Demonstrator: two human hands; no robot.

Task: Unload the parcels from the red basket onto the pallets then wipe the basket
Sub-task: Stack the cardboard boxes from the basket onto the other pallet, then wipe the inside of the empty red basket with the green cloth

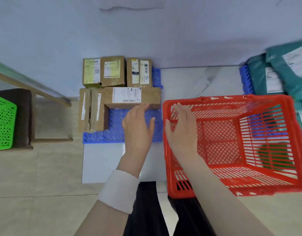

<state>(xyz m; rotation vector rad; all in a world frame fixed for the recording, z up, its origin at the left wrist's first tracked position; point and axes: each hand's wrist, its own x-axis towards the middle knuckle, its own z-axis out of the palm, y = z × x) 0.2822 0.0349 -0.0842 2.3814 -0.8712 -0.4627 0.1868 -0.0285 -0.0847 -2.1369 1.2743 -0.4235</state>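
Two pallets [116, 133] lie on the tiled floor [44, 167] against a pale wall [147, 31]; the left pallet bears cardboard parcels [112, 72], the right pallet [247, 79] teal mailers [283, 74]. The red basket [232, 184] sits between them. Your left hand [138, 126] is flat over the left pallet, fingertips at the long parcel [150, 96]. Your right hand [182, 130], fingers spread, holds nothing above the basket's rim.

Perhaps "8732", handwritten on cardboard box [139, 72]

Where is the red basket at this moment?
In the head view, the red basket is on the right, just right of the blue pallet with the boxes; the right hand is at its left rim.
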